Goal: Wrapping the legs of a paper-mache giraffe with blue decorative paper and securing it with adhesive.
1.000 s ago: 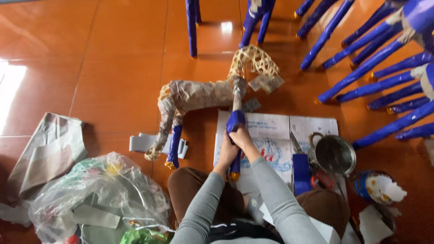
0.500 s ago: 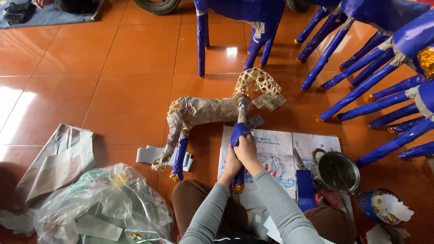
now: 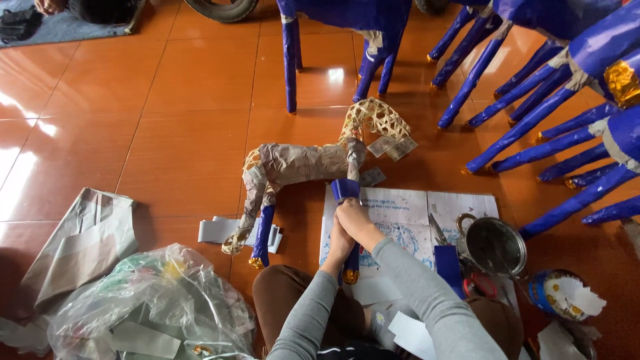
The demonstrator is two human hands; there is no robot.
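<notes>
The paper-wrapped animal figure (image 3: 300, 167) lies on its side on the orange tiled floor (image 3: 167, 133), straight ahead of the seated person's knees. Its woven wicker head (image 3: 375, 120) is bare, the body is covered in brownish paper, and its front leg (image 3: 347, 220) points toward the person, wrapped in blue. Both hands close around that leg: the right hand (image 3: 357, 223) grips it from above with fingers curled tight, and the left hand (image 3: 339, 243) clasps it just below, touching the right. One hind leg (image 3: 262, 233) is blue too, with a gold tip.

Under the front leg lies a printed paper sheet (image 3: 407, 213). On its right stand a metal pot (image 3: 495, 245), scissors (image 3: 437, 230) and a blue tin (image 3: 557, 297). Grey paper strips (image 3: 217, 230) lie by the hind legs, and a clear plastic bag (image 3: 147, 307) of scraps sits to the left. Finished blue figures (image 3: 533, 87) crowd the far and right sides.

Since half a second ago the hands keep the same grip on the leg; the view has tilted slightly upward.
</notes>
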